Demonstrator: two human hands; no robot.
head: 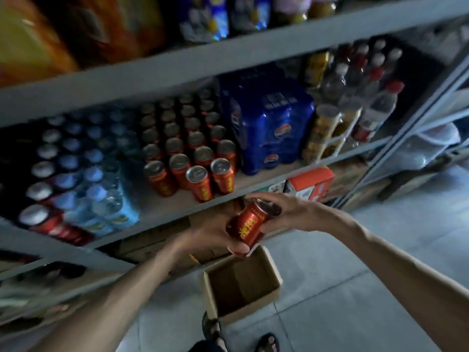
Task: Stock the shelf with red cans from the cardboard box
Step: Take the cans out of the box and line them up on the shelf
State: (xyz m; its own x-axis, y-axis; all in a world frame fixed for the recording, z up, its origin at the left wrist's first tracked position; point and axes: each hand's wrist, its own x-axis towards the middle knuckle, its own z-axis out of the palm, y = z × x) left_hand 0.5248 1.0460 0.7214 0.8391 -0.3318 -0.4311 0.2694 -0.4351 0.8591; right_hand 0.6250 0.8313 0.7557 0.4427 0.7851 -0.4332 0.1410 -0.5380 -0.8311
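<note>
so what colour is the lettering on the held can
Yellow lettering on the red metal can held in both hands, seen from the head view.

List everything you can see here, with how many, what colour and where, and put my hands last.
held can: one, red with yellow print, between both hands, tilted, above the box
shelf cans: many, red with silver tops, in rows on the middle shelf
shelf: grey, several tiers, filling the left and top
box: one, brown cardboard, open on the floor, looks empty
blue packs: stacked, dark blue wrap, right of the shelf cans
water bottles: many, clear with blue caps, left of the shelf cans
red-capped bottles: several, clear, far right of the shelf
carton: one, orange and white, lower shelf
floor: pale tiles
feet: two, in dark sandals, bottom edge
left hand: under the can
right hand: over its top
</note>
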